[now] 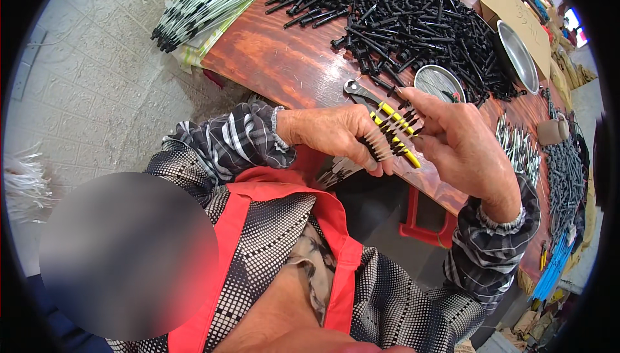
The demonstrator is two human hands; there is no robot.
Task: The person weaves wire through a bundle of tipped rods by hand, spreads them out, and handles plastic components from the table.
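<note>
Head view, clock directions taken from the centre of the picture. A fanned bundle of slender, pale, black-ended rods [391,136] is held between the two hands, just off centre at about 2 o'clock, above the near edge of the red-brown wooden table [290,56]. The rods are clasped by the curled fingers and thumb of the left hand [332,130]. The bundle lies at about 3 o'clock from the left knuckles and at 9 o'clock from the right hand [466,149]. The long axis of the rods appears to run from 8 to 2 o'clock; the left hand is judged the nearer. The right index finger and thumb are bent around the far black ends; whether these are pinched cannot be told. Yellow-handled pliers [387,109] are noted behind the rods, partly masked, with the head toward 10 o'clock and the handles toward 4. A round metal dish [436,67] is seen at 1 o'clock, beside a heap of black pen-like parts [413,23].
</note>
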